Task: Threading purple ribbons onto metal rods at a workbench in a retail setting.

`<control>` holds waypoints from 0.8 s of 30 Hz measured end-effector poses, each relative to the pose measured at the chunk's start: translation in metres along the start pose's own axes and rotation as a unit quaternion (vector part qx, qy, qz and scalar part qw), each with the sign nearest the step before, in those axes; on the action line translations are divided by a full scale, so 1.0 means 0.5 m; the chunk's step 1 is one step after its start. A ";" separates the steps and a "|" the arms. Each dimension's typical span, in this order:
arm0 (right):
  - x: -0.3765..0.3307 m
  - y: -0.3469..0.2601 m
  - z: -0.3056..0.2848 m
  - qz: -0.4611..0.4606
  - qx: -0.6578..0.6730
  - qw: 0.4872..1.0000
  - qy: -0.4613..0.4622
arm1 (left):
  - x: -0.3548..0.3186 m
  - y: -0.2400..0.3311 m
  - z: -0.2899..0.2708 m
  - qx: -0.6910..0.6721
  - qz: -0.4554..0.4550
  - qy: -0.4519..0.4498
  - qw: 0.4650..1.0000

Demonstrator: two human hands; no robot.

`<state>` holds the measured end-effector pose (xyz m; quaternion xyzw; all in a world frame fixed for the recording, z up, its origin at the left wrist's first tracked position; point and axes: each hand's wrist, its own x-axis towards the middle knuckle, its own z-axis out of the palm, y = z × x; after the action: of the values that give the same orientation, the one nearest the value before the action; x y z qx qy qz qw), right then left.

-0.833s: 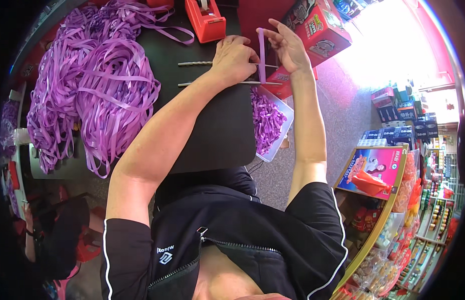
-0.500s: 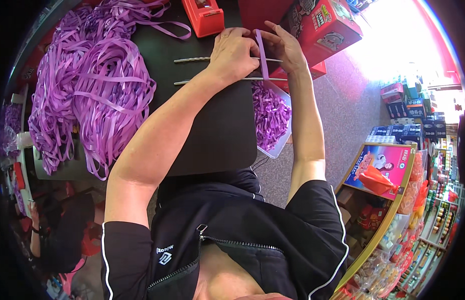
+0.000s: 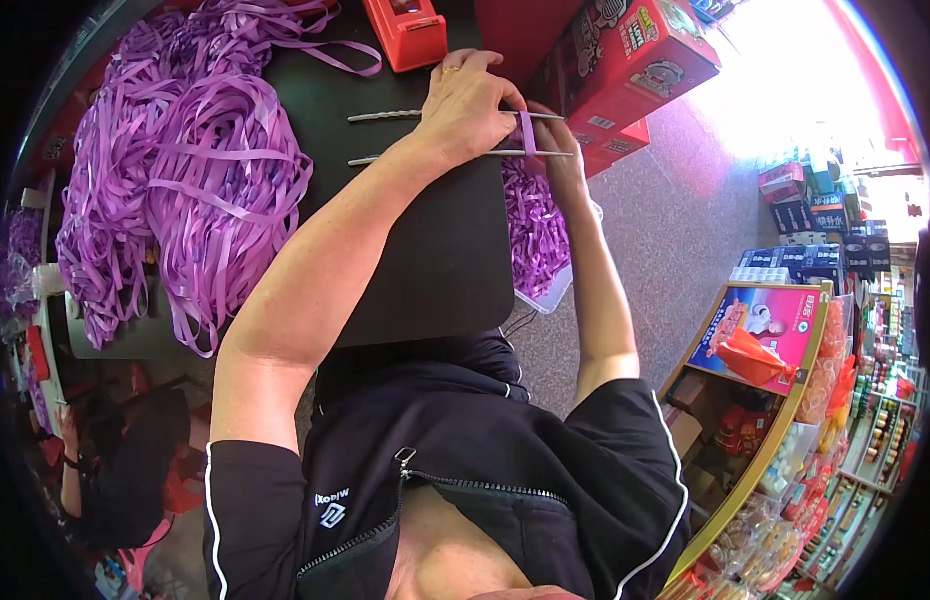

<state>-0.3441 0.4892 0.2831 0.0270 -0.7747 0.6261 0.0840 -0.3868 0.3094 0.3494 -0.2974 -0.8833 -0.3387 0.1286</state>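
Two slim metal rods, a twisted upper rod (image 3: 385, 116) and a lower rod (image 3: 385, 157), stick out past the right edge of the black table. A narrow purple ribbon (image 3: 528, 135) lies across both near their tips. My left hand (image 3: 467, 108) rests over the rods, its fingers curled and its thumb and forefinger closed at the ribbon's upper end. My right hand (image 3: 565, 160) is on the far side of the rod tips, beside the ribbon; its fingers are partly hidden. Below hangs a clear tub (image 3: 551, 300) filled with cut purple ribbon pieces (image 3: 535, 235).
A large tangled heap of purple ribbon (image 3: 220, 190) covers the left of the black table (image 3: 425, 270). An orange-red tape dispenser (image 3: 410, 35) and red boxes (image 3: 635, 60) stand at the back. A display counter (image 3: 755, 340) is on the right; another person (image 3: 135, 460) sits lower left.
My right hand has come down and inward from above the rods to beside their tips. The ribbon, formerly reaching up beyond the upper rod, now lies shorter across both rods.
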 end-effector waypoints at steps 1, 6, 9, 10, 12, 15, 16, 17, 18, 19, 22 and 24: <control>-0.032 0.008 -0.002 -0.011 0.005 1.000 0.024 | 0.001 0.004 0.001 0.004 0.000 -0.012 1.000; -0.156 0.015 0.038 -0.080 0.065 0.987 0.121 | -0.003 -0.007 0.006 0.020 0.003 -0.020 1.000; -0.188 -0.026 0.062 -0.080 0.072 0.985 0.135 | -0.003 -0.009 0.004 0.023 0.006 -0.029 0.999; -0.192 -0.035 0.070 -0.083 0.066 0.984 0.140 | -0.002 -0.009 0.003 0.023 0.007 -0.031 0.999; -0.194 -0.061 0.075 -0.083 0.042 0.984 0.153 | -0.001 -0.009 0.002 0.026 0.006 -0.033 0.999; -0.191 -0.109 0.066 -0.069 -0.059 0.981 0.169 | -0.002 -0.009 0.001 0.025 0.002 -0.036 0.999; -0.189 -0.123 0.061 -0.052 -0.037 0.986 0.152 | 0.000 -0.008 0.001 0.023 0.003 -0.036 0.999; -0.185 -0.135 0.055 -0.034 -0.016 0.990 0.135 | 0.000 -0.008 0.001 0.024 0.002 -0.036 0.999; -0.180 -0.142 0.052 -0.016 0.005 0.993 0.117 | -0.001 -0.009 -0.002 0.026 0.001 -0.035 0.999; -0.176 -0.141 0.051 -0.024 0.065 0.992 0.107 | 0.000 -0.007 -0.002 0.027 0.001 -0.035 0.999; -0.177 -0.150 0.038 0.008 0.136 0.987 0.088 | 0.001 -0.004 -0.003 0.024 -0.002 -0.048 0.999; -0.175 -0.165 0.034 0.026 0.154 0.986 0.065 | 0.002 -0.006 -0.004 0.009 0.006 -0.028 1.000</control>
<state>-0.2475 0.4496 0.3451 -0.0210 -0.6625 0.7402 0.1126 -0.3892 0.3067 0.3495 -0.3104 -0.8879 -0.3216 0.1088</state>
